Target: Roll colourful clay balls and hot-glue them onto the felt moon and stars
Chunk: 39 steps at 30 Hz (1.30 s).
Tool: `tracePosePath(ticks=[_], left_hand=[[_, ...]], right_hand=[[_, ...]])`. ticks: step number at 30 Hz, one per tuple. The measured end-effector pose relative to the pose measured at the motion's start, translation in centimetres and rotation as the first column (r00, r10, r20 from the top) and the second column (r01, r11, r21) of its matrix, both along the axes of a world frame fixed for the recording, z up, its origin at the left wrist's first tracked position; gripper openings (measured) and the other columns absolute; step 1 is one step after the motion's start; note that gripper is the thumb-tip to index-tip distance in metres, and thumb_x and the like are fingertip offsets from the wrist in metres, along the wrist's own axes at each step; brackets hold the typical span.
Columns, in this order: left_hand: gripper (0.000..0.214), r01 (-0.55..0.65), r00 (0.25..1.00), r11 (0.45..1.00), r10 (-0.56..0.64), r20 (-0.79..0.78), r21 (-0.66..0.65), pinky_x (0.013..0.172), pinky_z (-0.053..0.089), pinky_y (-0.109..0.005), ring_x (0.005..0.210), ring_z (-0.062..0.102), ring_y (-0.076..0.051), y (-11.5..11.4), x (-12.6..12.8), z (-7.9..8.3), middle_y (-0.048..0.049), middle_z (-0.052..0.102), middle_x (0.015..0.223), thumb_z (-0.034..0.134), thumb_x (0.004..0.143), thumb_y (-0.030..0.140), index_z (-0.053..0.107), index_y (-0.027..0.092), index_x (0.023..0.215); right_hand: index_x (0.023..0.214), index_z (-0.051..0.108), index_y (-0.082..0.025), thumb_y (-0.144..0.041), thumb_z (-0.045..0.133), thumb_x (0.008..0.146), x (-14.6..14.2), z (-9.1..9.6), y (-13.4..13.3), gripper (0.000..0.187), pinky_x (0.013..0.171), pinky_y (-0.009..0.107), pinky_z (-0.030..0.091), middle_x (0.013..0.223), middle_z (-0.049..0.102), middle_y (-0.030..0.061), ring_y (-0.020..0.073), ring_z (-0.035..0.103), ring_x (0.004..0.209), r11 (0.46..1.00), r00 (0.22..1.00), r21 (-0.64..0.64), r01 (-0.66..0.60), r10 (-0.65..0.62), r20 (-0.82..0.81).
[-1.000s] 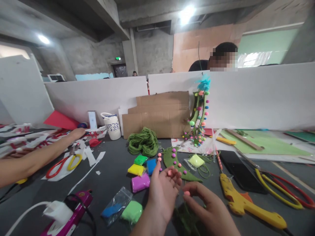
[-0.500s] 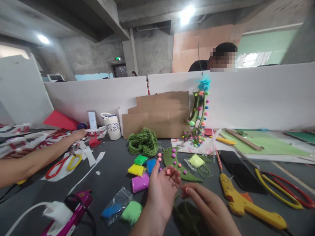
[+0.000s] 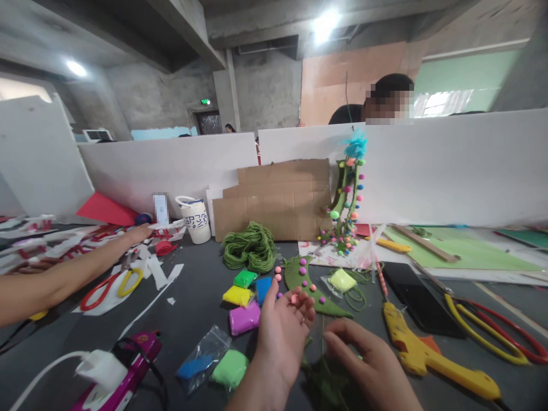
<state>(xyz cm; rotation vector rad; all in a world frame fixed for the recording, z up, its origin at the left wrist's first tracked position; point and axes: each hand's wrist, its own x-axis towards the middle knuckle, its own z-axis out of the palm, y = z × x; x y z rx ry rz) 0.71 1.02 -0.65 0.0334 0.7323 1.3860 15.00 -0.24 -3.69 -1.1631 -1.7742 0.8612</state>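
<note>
Beside left hand (image 3: 280, 337), clear bag (image 3: 210, 341) (blue clay (image 3: 191, 367) inside)

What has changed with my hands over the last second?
The right hand has dipped its fingertips toward the dark green felt piece, and what it pinched earlier no longer shows. The left hand stays raised with a pink ball at its fingertips. The co-worker's arm is unchanged.

right hand (image 3: 368, 365) lowered onto green felt (image 3: 329, 385); its pink ball seemingly hidden
</note>
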Motion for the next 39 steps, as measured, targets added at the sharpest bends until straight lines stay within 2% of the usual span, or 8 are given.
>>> tracePosePath(ticks=[6, 13, 16, 22, 27, 33, 37, 39], left_hand=[[0.037, 0.006, 1.000, 1.000, -0.006, 0.002, 0.006, 0.067, 0.049, -0.027, 0.073, 0.061, -0.019, -0.1, 0.0, 0.0, -0.0089, 0.059, 0.078, 0.053, 0.083, 0.047, 0.056, 0.010, 0.081], [0.035, 0.024, 1.000, 1.000, -0.024, 0.005, 0.003, 0.067, 0.048, -0.026, 0.071, 0.060, -0.017, 0.0, 0.3, 0.1, -0.0062, 0.057, 0.073, 0.050, 0.085, 0.046, 0.056, 0.011, 0.081], [0.037, 0.086, 0.996, 0.996, -0.086, 0.019, -0.002, 0.058, 0.045, -0.024, 0.063, 0.058, -0.016, -0.5, 1.3, 0.1, -0.0049, 0.056, 0.070, 0.045, 0.087, 0.047, 0.056, 0.012, 0.080], [0.041, 0.220, 0.971, 0.975, -0.215, 0.103, -0.039, 0.056, 0.045, -0.023, 0.053, 0.054, -0.011, -1.5, 2.3, 0.4, -0.0051, 0.057, 0.066, 0.043, 0.088, 0.047, 0.057, 0.010, 0.075], [0.044, 0.108, 0.988, 0.994, -0.106, 0.108, -0.015, 0.065, 0.050, -0.026, 0.063, 0.062, -0.016, -0.6, 1.1, 0.1, -0.0074, 0.059, 0.067, 0.041, 0.088, 0.049, 0.057, 0.011, 0.076], [0.045, 0.104, 0.991, 0.994, -0.103, 0.090, -0.012, 0.067, 0.052, -0.030, 0.068, 0.064, -0.019, -0.6, 0.8, 0.0, -0.0098, 0.063, 0.071, 0.047, 0.085, 0.051, 0.060, 0.009, 0.081], [0.047, 0.073, 0.994, 0.997, -0.075, 0.082, 0.021, 0.070, 0.052, -0.029, 0.067, 0.064, -0.017, -0.4, 0.6, 0.2, -0.0100, 0.063, 0.073, 0.045, 0.085, 0.053, 0.060, 0.009, 0.079], [0.043, 0.073, 0.994, 0.997, -0.073, 0.086, -0.003, 0.069, 0.052, -0.030, 0.065, 0.063, -0.017, -0.5, 0.8, 0.3, -0.0087, 0.062, 0.072, 0.046, 0.085, 0.051, 0.059, 0.011, 0.077]], right_hand=[[0.066, 0.054, -0.021, -0.035, 0.060, 0.076, -0.2, -0.1, -0.3, 0.019, 0.055, 0.022, 0.045, 0.060, 0.058, -0.0025, 0.0162, 0.056, 0.058, 0.997, 0.997, 0.039, 0.070, -0.071, 0.021], [0.060, 0.053, -0.021, -0.040, 0.055, 0.082, -0.1, -0.1, -0.2, 0.029, 0.051, 0.023, 0.045, 0.056, 0.058, -0.0018, 0.0162, 0.057, 0.053, 0.997, 0.997, 0.076, 0.026, -0.031, 0.070], [0.076, 0.059, -0.021, -0.031, 0.054, 0.086, -0.2, 0.2, -0.3, 0.015, 0.062, 0.024, 0.051, 0.072, 0.065, 0.0012, 0.0176, 0.063, 0.068, 0.978, 0.995, 0.195, -0.068, 0.051, 0.089], [0.111, 0.057, -0.021, -0.018, 0.056, 0.086, -1.0, 0.1, -0.8, 0.025, 0.091, 0.031, 0.050, 0.104, 0.069, 0.0074, 0.0223, 0.064, 0.099, 0.772, 0.951, 0.571, -0.280, 0.140, 0.277], [0.123, 0.055, -0.012, -0.027, 0.052, 0.092, -1.4, -0.3, -0.9, 0.034, 0.097, 0.029, 0.047, 0.117, 0.067, 0.0116, 0.0226, 0.062, 0.110, 0.613, 0.911, 0.697, -0.371, 0.093, 0.403], [0.144, 0.032, -0.010, -0.056, 0.037, 0.093, -1.7, -1.5, -0.5, 0.069, 0.106, 0.038, 0.036, 0.139, 0.048, 0.0137, 0.0278, 0.042, 0.129, 0.630, 0.901, 0.672, -0.390, 0.111, 0.419], [0.147, 0.026, -0.013, -0.045, 0.028, 0.099, -2.2, -2.4, -0.3, 0.058, 0.110, 0.033, 0.026, 0.135, 0.054, 0.0084, 0.0202, 0.043, 0.129, 0.559, 0.881, 0.704, -0.439, 0.113, 0.460], [0.147, 0.025, -0.011, -0.046, 0.030, 0.099, -2.3, -2.6, -0.2, 0.060, 0.110, 0.034, 0.026, 0.138, 0.049, 0.0106, 0.0221, 0.039, 0.131, 0.571, 0.890, 0.712, -0.408, 0.075, 0.449]])
